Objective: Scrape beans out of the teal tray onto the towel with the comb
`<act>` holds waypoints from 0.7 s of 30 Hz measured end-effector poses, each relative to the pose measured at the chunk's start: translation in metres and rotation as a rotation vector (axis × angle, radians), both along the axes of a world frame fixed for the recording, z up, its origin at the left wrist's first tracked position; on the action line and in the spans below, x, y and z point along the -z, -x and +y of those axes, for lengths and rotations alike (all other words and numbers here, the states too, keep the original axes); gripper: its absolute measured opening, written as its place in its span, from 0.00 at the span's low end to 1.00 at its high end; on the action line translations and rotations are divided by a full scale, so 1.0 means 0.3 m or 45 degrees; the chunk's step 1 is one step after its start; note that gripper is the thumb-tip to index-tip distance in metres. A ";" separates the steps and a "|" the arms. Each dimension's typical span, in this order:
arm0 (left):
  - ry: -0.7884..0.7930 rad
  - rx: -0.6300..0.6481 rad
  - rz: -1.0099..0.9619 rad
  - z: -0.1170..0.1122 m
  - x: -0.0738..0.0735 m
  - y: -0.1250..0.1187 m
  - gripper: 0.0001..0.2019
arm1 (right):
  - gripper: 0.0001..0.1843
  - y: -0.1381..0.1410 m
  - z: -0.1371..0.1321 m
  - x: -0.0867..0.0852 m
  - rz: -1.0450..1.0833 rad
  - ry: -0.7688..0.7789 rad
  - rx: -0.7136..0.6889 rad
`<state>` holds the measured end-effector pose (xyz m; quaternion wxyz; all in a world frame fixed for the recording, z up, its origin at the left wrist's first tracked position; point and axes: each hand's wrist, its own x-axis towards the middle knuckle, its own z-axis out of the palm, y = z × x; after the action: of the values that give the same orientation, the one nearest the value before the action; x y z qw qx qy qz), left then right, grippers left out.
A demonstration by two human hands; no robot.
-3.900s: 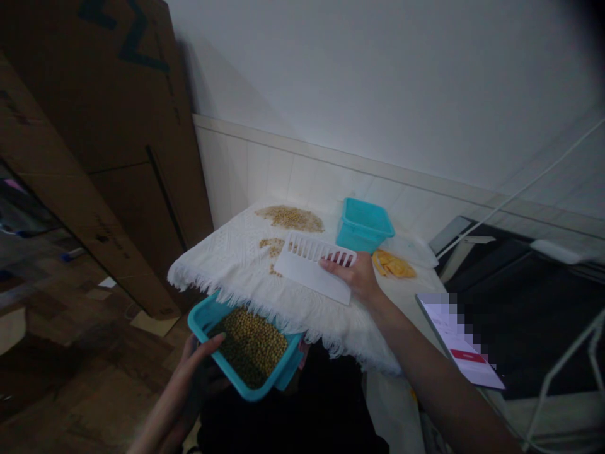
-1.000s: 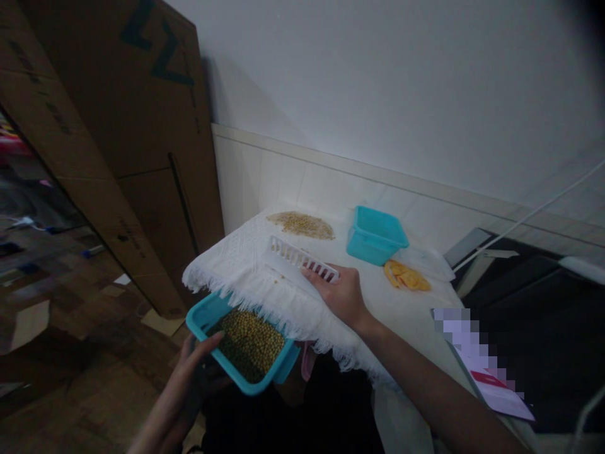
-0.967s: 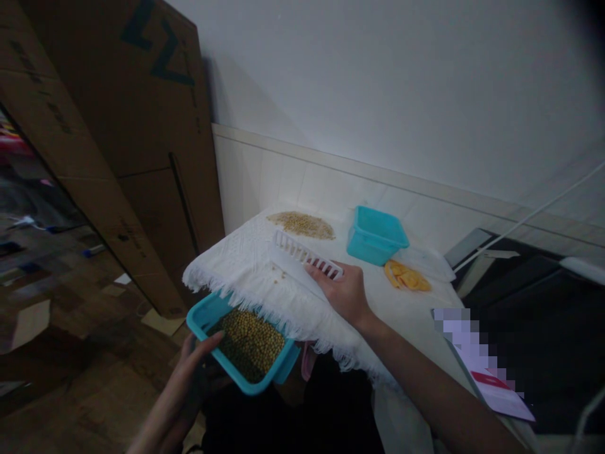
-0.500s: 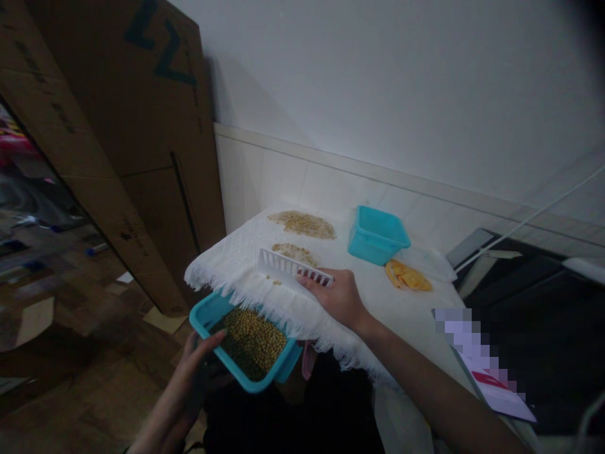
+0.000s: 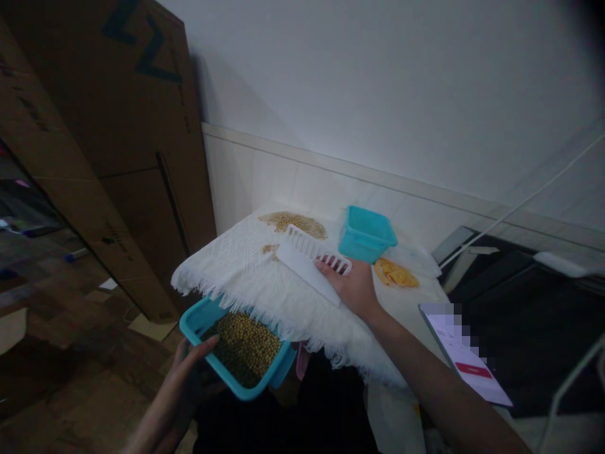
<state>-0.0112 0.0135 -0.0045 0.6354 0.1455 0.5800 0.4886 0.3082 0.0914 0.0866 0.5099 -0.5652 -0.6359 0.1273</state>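
My left hand (image 5: 186,366) grips the rectangular turquoise plastic tub (image 5: 243,395) of yellow-green beans (image 5: 253,343) below the white fringed woven cloth (image 5: 236,271)'s near edge; I'd want it snug there. My right hand (image 5: 357,287) clamps the slotted white plastic scraper (image 5: 305,268) mid-cloth: edge low imo, so no loose tan beans (image 5: 270,250) escape. Bigger tan bean pile (image 5: 290,222)'s cloth's far side.

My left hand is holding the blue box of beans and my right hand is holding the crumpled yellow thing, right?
Not quite: your right hand is holding a white slotted scraper. The head view shows it; the crumpled yellow thing lies apart from that hand. Your left hand is indeed holding the blue box of beans.
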 end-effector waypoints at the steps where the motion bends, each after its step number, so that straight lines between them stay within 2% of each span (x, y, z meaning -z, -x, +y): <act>1: 0.009 0.010 -0.006 0.001 0.000 0.002 0.31 | 0.24 -0.035 0.014 -0.005 0.017 0.003 0.033; 5: 0.067 0.029 -0.042 0.005 -0.008 0.005 0.37 | 0.28 -0.121 0.039 0.005 0.140 0.140 -0.073; 8: 0.091 0.044 -0.043 0.006 -0.011 -0.001 0.39 | 0.31 -0.133 0.067 0.031 0.201 0.298 -0.189; 11: 0.094 0.060 -0.026 0.010 0.000 -0.007 0.42 | 0.35 -0.146 0.127 0.044 0.297 0.382 -0.214; 13: 0.094 0.060 0.008 0.017 0.014 -0.008 0.43 | 0.37 -0.167 0.169 0.043 0.371 0.389 -0.167; 17: 0.092 0.057 0.116 0.030 0.049 -0.005 0.36 | 0.39 -0.220 0.211 0.039 0.460 0.373 -0.094; 21: 0.088 0.027 0.108 0.031 0.073 -0.002 0.37 | 0.35 -0.254 0.216 0.047 0.530 0.215 -0.030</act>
<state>-0.0106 0.0229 -0.0264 0.6200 0.1501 0.6212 0.4551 0.3845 0.1562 0.0727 0.5795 -0.5601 -0.5104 0.3000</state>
